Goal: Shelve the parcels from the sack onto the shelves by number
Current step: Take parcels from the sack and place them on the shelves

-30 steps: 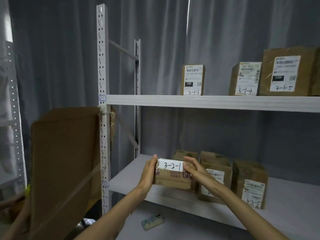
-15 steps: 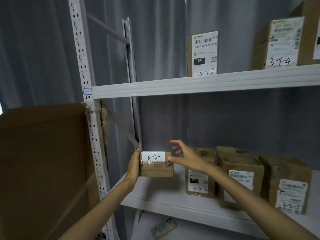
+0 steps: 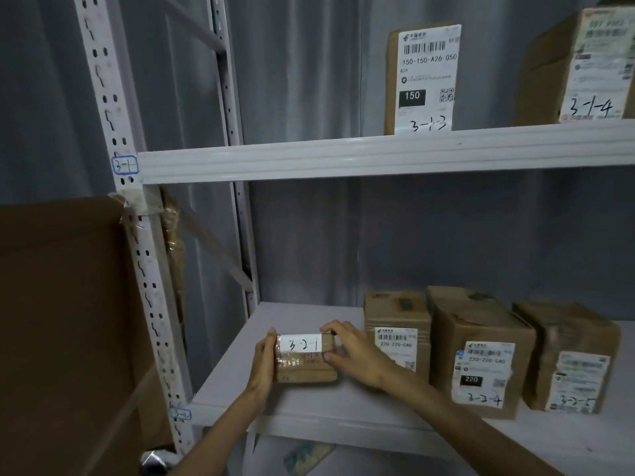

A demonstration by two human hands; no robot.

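Setting parcel 3-2-1 (image 3: pixel 304 359) onto the lower shelf (image 3: pixel 309 412), lower centre of frame. Left hand (image 3: pixel 264 364) grips its left end, right hand (image 3: pixel 350 353) pinches the right end, thumb under, fingers over the top. Whether it rests on the shelf yet, can't tell. Keep label facing out, slide it just left of the neighbouring box (image 3: pixel 397 333), then let go.

Six cardboard parcels show in all: two on the upper shelf (image 3: pixel 343 156), marked 3-1-3 (image 3: pixel 421 80) and 3-1-4 (image 3: pixel 580 67), and four on the lower shelf (image 3: pixel 309 410), namely 3-2-1 (image 3: pixel 304 359), an obscured one (image 3: pixel 395 324), 3-2-4 (image 3: pixel 481 352) and 3-2-5 (image 3: pixel 570 359). Two hands, left (image 3: pixel 264 364) and right (image 3: pixel 354 352), are in view. Two shelf tags, 3-1 (image 3: pixel 125 165) and 3-2 (image 3: pixel 181 414), mark the upright.
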